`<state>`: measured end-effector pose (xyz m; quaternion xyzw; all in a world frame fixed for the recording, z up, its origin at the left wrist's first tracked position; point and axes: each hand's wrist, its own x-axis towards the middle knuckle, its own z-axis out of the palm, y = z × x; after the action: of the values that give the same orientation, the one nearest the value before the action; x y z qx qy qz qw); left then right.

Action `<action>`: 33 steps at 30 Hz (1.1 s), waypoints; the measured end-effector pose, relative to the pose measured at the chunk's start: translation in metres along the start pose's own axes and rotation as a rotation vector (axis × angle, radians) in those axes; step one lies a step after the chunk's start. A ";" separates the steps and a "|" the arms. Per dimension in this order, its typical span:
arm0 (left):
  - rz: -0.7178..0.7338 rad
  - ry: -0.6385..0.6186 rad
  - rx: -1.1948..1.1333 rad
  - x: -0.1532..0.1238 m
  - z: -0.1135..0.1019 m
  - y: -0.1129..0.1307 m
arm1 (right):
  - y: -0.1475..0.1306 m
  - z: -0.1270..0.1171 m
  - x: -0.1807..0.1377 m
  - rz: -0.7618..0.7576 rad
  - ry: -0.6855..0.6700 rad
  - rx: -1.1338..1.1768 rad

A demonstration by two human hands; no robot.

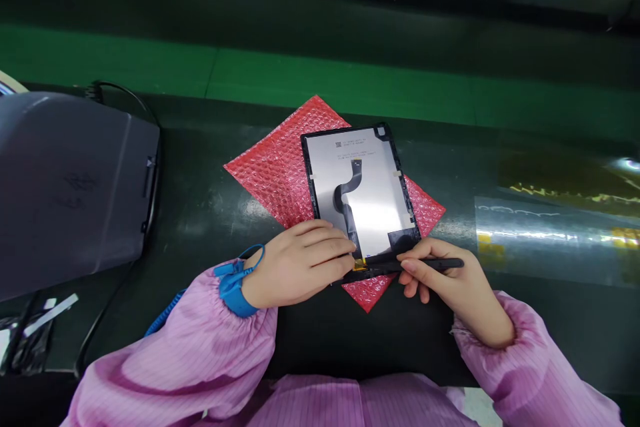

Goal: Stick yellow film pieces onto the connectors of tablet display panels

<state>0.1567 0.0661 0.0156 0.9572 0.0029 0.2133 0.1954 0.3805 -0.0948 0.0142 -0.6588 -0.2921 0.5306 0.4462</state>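
Note:
A tablet screen assembly (374, 197) lies back side up, slightly turned, with a silvery plate in a black frame. A black flex cable (345, 195) curves down its plate. My left hand (305, 255) is closed over the lower left corner, fingertips near a small yellow strip (360, 265) at the bottom edge; its thumb is hidden. Between the thumb and fingers of my right hand (435, 270) is a slim black stick-like tool (447, 264). Its thin end points left along the bottom edge, towards the yellow strip; I cannot tell whether it touches.
Under the screen lies a red bubble-wrap bag (273, 167) on the dark green mat (200, 213). A large grey machine (75, 193) with cables stands at the left. Clear film with yellow tape (545, 240) lies right. A blue wrist strap (235, 288) circles my left wrist.

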 end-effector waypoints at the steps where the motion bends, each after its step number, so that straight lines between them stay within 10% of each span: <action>1: 0.006 0.007 0.016 0.001 0.000 0.000 | 0.000 0.000 0.000 0.000 0.000 0.000; 33: 0.052 0.022 0.089 0.005 -0.002 0.001 | -0.007 0.002 0.000 0.017 -0.009 0.011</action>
<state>0.1601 0.0665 0.0190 0.9624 -0.0104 0.2283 0.1469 0.3789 -0.0912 0.0202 -0.6564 -0.2858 0.5388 0.4440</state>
